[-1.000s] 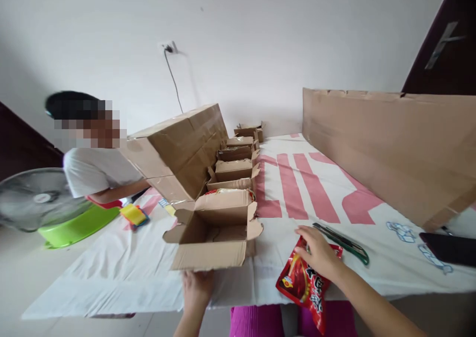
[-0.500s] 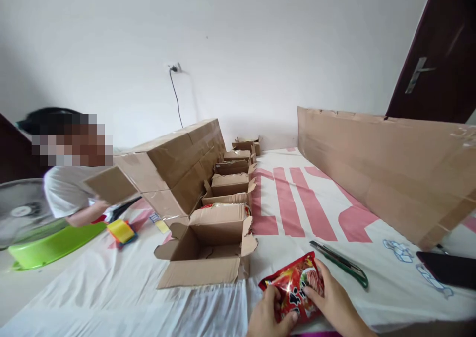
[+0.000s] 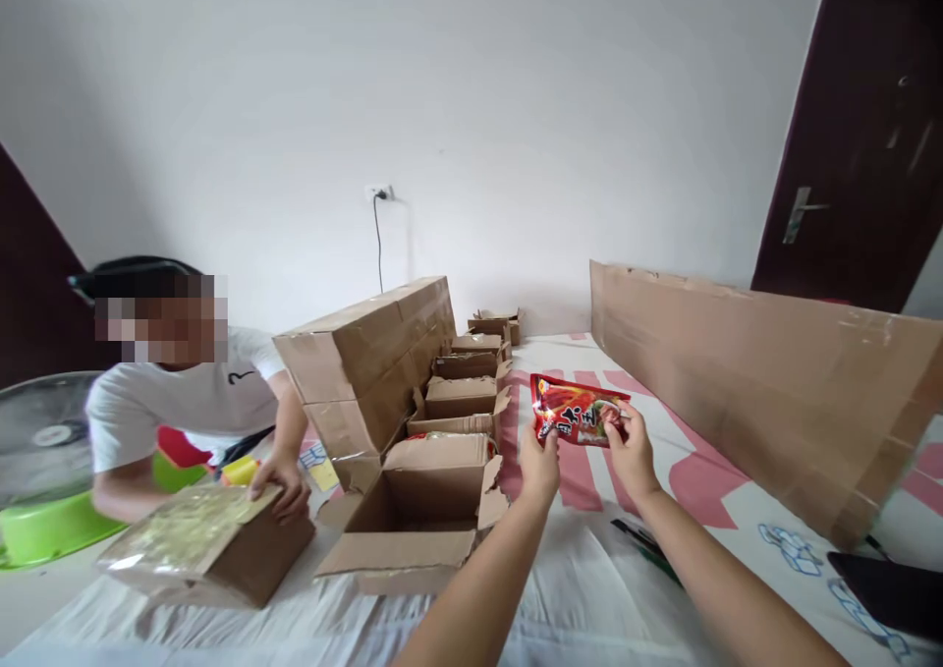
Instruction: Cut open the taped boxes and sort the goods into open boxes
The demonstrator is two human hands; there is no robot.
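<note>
In the head view, the person's left hand (image 3: pixel 541 463) pinches the lower-left part of a red packet (image 3: pixel 571 404) and the right hand (image 3: pixel 634 443) pinches its right end, holding it above the cloth (image 3: pixel 575 588). From the packet, an open carton (image 3: pixel 402 553) sits at eight o'clock, a partly hidden knife (image 3: pixel 648 543) at five, and a cardboard panel (image 3: pixel 751 382) at three. Between eight and nine, a co-worker's hand (image 3: pixel 284 487) rests on a taped box (image 3: pixel 210 547).
</note>
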